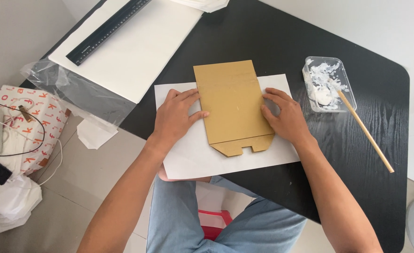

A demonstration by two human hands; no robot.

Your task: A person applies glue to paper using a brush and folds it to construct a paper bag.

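Two forearms reach forward; left hand [175, 117] and right hand [284, 115], fingers spread flat, press the brown cardboard piece's [232, 105] edges onto white paper [193, 157].

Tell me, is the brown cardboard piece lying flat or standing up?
Lying flat. The brown cardboard piece rests on the white paper sheet, with the left hand and the right hand pressing its two side edges.

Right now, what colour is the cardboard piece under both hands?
Plain brown cardboard piece, seen best in the head view.
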